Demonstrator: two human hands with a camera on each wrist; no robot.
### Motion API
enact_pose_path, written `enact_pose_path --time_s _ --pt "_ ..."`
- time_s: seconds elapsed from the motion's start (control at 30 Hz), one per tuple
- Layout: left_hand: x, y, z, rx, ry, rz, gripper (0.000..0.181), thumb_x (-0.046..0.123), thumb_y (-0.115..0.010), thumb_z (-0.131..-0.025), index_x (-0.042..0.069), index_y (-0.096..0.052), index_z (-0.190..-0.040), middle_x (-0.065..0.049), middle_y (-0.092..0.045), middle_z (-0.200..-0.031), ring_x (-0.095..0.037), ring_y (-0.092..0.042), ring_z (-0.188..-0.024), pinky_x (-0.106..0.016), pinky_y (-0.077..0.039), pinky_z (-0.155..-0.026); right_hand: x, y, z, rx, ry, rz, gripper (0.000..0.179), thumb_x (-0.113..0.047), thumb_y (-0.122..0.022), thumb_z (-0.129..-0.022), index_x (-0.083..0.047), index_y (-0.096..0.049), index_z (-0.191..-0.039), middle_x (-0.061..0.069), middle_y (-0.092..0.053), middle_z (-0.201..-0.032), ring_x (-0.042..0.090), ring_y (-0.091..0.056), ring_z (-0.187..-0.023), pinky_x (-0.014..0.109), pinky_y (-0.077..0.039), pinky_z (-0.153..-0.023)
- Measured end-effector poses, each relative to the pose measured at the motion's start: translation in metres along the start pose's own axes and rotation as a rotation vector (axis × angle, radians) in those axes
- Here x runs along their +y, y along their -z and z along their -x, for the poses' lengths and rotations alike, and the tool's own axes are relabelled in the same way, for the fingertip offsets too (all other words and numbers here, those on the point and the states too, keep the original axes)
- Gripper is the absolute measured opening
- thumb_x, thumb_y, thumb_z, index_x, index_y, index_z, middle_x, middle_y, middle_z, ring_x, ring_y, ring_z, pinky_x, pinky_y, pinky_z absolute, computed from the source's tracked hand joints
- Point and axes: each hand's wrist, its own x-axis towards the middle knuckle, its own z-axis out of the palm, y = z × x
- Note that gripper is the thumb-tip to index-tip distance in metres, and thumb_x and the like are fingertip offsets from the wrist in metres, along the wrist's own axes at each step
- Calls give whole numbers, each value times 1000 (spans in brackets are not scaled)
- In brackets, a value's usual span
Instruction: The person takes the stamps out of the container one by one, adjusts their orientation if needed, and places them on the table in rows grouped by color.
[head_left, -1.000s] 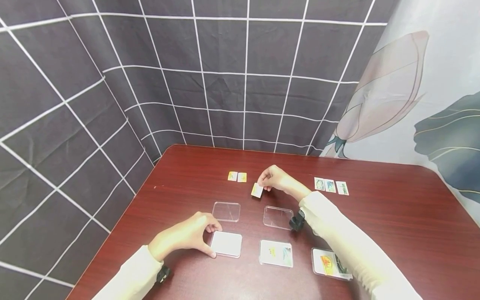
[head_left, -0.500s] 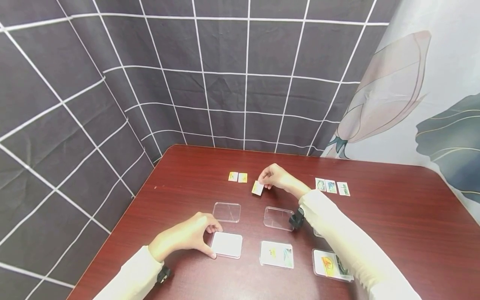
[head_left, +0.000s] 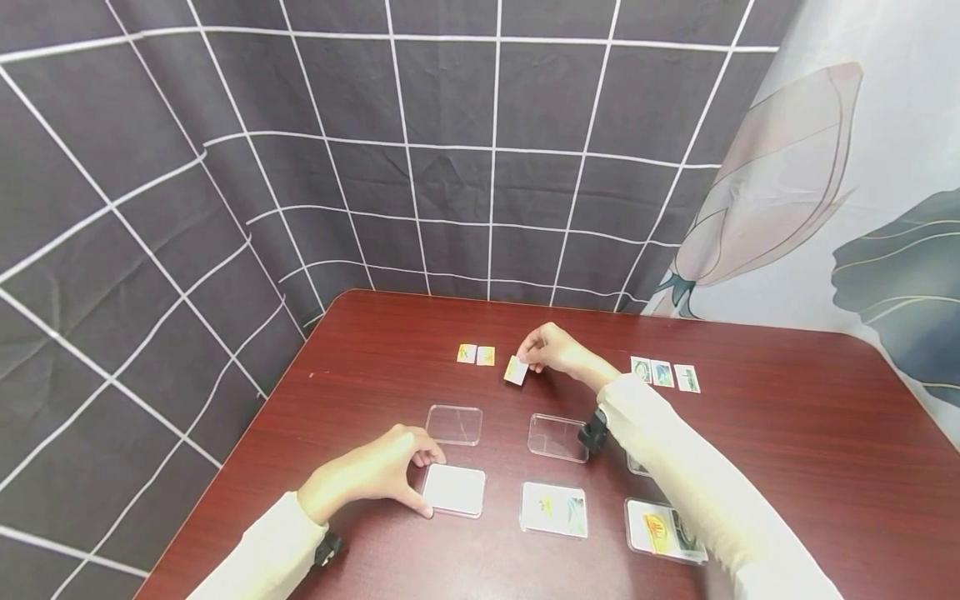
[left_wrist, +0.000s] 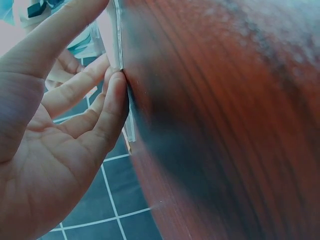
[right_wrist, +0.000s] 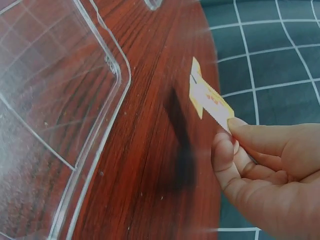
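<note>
Head view: right grip (head_left: pixel 551 347) pinched closed on the edge of a small square yellow-and-white paper piece (head_left: pixel 516 370), over the reddish-brown wooden desk (head_left: pixel 375 325). Left of that grip, two yellow-and-white paper squares (head_left: pixel 467 353); right of it, three green-and-white paper squares (head_left: pixel 662 372) in a row. On its near side, a clear rectangular plastic frame (head_left: pixel 558 437). Left grip (head_left: pixel 397 462) parted, thumb and fingers holding the left side of a white rectangular cased card (head_left: pixel 454 490). Right of this grip, two clear-cased cards with coloured patches (head_left: pixel 554 508) (the farther one partly hidden by a cream sleeve (head_left: pixel 682 467)).

Left wrist view: fingertips against the cased card's edge, thumb farther along it.

Right wrist view: thumb and forefinger almost meeting, paper piece between them, tilted, pointing left of the grip; dark shadow on the desk below.
</note>
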Motion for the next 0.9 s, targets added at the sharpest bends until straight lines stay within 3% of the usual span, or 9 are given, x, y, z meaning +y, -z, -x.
enact_pose_path --time_s 0.4,0.6,0.9 --pt "-1 -1 1 -5 1 -15 52 28 -96 -58 8 -71 -99 9 -63 -87 -2 -56 -80 -21 -50 -74 2 3 -11 28 -18 43 8 14 -62 -87 19 -66 -91 11 -63 -68 15 -56 -59 25 -49 -56" --pt "-2 0 1 -6 8 -11 52 29 -96 -58 8 -70 -98 9 -63 -87 -3 -57 -80 -21 -50 -75 5 3 -14 24 -18 47 8 13 -61 -87 18 -66 -91 6 -62 -67 15 -56 -60 26 -50 -57" --pt "-3 0 1 -7 9 -9 51 29 -96 -58 9 -71 -98 9 -63 -87 -2 -56 -80 -21 -50 -75 8 3 -21 9 40 65 9 13 -62 -88 19 -66 -92 11 -63 -71 14 -55 -60 25 -49 -58"
